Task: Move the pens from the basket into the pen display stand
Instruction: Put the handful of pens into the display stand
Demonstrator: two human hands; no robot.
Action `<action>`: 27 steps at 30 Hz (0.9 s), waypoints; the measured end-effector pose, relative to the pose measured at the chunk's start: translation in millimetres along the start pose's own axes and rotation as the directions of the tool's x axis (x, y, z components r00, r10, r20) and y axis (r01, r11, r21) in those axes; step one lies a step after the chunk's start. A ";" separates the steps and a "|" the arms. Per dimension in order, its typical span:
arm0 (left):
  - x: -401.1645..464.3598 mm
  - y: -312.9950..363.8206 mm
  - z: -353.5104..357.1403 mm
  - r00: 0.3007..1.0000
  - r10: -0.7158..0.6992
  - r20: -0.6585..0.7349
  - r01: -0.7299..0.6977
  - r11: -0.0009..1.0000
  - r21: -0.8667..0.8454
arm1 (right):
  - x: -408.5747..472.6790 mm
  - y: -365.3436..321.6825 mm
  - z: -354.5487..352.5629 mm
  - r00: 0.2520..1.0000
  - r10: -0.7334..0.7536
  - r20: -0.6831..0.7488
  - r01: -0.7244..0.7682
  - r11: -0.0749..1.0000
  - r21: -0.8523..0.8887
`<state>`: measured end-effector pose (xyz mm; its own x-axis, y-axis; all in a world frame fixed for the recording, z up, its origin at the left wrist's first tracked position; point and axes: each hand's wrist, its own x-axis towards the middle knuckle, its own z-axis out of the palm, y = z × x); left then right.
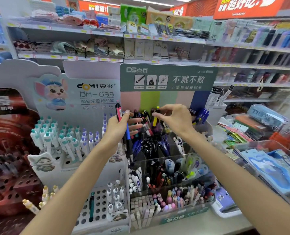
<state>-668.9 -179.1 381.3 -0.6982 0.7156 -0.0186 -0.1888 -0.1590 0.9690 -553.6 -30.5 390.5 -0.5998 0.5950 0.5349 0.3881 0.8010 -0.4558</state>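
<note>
My left hand [119, 128] grips a bunch of pens [126, 139]: a pink-topped one sticks up, blue and black ones point down. My right hand [174, 120] pinches a yellow pen [155, 120] by its top, upright over the back row of the green-headed pen display stand [168, 77]. That stand's clear tiered compartments [159, 160] hold many dark, blue and pastel pens. No basket is visible.
A white display stand [83, 167] with teal and purple capped pens stands to the left, a red holed stand [8, 184] further left. Packaged stationery [266, 158] is piled on the right. Stocked shelves run behind. A counter edge [200, 224] lies in front.
</note>
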 end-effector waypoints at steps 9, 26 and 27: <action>4.5 6.3 -0.3 0.998 0.064 -0.001 -0.064 0.996 -0.061 | 15.9 -4.8 22.7 0.966 -0.115 0.232 0.192 0.919 -0.345; 3.8 6.3 30.0 0.975 0.215 0.052 -0.201 0.960 -0.192 | -13.2 -44.2 -11.6 0.874 0.023 0.485 -0.276 0.845 0.457; 3.2 4.6 33.0 0.977 0.209 0.045 -0.196 0.961 -0.196 | -14.1 -40.6 -14.0 0.871 0.015 0.491 -0.264 0.857 0.442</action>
<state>-649.2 -155.1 393.8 -0.6901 0.6968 0.1954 -0.1797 -0.4265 0.8864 -551.1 -70.5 411.4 -0.8599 0.4984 0.1099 0.1819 0.5006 -0.8464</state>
